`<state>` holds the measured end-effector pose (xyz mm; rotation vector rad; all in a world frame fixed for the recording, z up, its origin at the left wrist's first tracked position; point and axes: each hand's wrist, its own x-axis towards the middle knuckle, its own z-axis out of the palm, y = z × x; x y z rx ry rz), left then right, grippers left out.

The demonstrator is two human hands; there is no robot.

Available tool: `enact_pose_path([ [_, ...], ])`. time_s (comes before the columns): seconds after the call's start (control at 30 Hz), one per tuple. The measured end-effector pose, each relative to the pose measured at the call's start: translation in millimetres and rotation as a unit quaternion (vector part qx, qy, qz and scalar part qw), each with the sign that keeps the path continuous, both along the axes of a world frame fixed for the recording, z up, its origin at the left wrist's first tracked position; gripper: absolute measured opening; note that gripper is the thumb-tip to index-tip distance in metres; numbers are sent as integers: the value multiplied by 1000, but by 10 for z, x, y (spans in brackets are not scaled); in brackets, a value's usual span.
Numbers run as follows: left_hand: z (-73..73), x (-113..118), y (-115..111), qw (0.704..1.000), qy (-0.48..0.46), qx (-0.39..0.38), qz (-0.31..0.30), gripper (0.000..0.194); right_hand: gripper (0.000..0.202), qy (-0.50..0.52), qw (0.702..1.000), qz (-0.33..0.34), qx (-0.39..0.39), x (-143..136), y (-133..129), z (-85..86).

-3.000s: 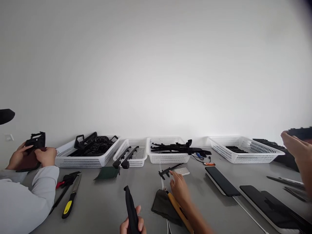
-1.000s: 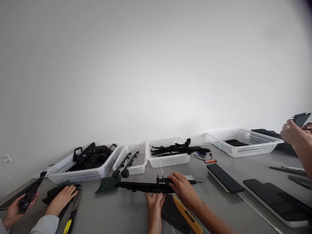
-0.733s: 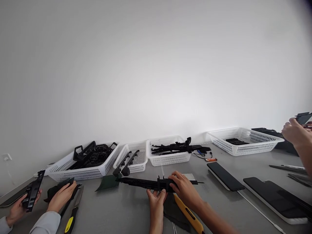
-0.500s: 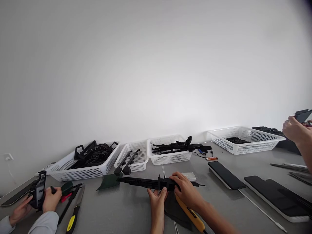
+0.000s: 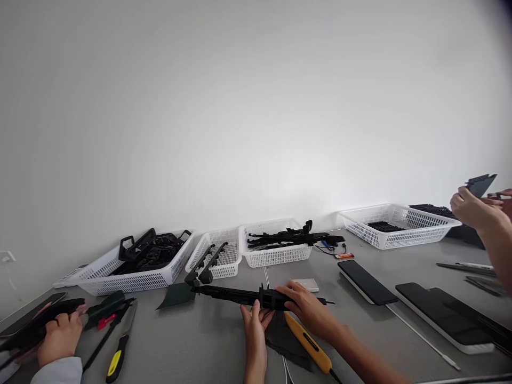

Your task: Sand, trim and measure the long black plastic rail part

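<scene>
A long, narrow black plastic part [image 5: 228, 294] is held level above the table, with a small upright tab near its middle. My left hand [image 5: 255, 333] grips it from below, thumb and fingers closed near that tab. Over its right portion lies my right hand [image 5: 306, 305], fingers wrapped on the top and hiding part of it. Below my hands rest a yellow-handled tool with a cord [image 5: 310, 344] and a dark cloth or sandpaper sheet [image 5: 286, 344]. Just behind the part is a small whitish flat box [image 5: 306, 285]. A dark green sheet [image 5: 176, 296] lies under its left end.
White baskets [image 5: 278, 258] of black parts line the wall, with another basket [image 5: 390, 242] at right. A yellow-black handled knife [image 5: 116, 362] lies left. Two black-topped devices [image 5: 370, 282] sit right. Co-workers' hands [image 5: 62, 336] handle dark parts at left and right [image 5: 480, 213].
My hands keep their grip on the long part, barely shifting. The left co-worker's dark part has been turned and lowered. The right co-worker's hand appears further left.
</scene>
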<state>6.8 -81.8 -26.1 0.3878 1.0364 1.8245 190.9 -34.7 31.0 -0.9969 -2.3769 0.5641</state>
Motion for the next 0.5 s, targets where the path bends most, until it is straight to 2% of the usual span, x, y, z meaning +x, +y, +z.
enact_pose_path([
  [0.1,21,2,-7,1000,7,0,-7,50,48,-5,1000,-5,9,10,-4,-14],
  [0.3,-26,-12,5,1000,20,4,-2,48,49,4,999,-21,34,14,17,-121],
  [0.5,-18,-4,9,1000,24,3,3,48,41,6,999,-28,24,19,21,-147],
])
